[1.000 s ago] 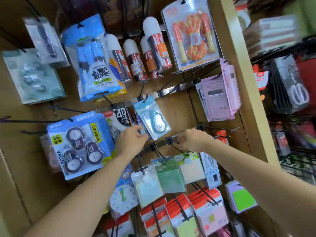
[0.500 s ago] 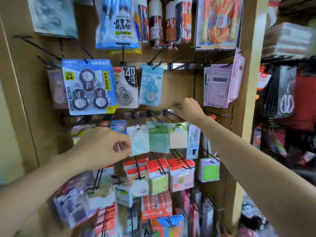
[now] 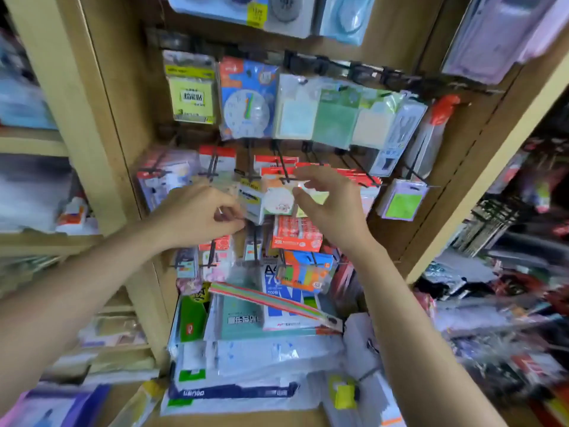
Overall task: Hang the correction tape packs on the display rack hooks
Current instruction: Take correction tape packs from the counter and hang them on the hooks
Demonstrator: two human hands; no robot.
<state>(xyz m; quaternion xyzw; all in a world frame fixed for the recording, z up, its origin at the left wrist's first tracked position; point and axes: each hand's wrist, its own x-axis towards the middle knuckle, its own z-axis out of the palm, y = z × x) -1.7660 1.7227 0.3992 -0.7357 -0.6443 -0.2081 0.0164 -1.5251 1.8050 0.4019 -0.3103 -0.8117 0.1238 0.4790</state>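
Note:
Three correction tape packs hang on hooks at the top edge: a blue multi-pack (image 3: 215,7), a white one (image 3: 286,13) and a light blue one (image 3: 345,16). My left hand (image 3: 200,214) is lower down at the middle rows, fingers curled, its thumb and forefinger pinching the left edge of a small white pack (image 3: 252,203) on a hook. My right hand (image 3: 329,208) is open with fingers spread, just right of a pack with a round sticker (image 3: 278,198). Neither hand holds a correction tape pack.
Black hooks (image 3: 283,167) stick out toward me from the wooden rack (image 3: 101,124). Sticky-note packs (image 3: 332,118) and a toy clock (image 3: 246,109) hang above my hands. Paper reams and plastic bags (image 3: 252,359) pile up below. Crowded shelves stand on both sides.
The view has tilted down, so the correction tape packs moved to the top edge. Both hands dropped from the upper hook rail to the middle rows; my right hand let go of the rail and opened.

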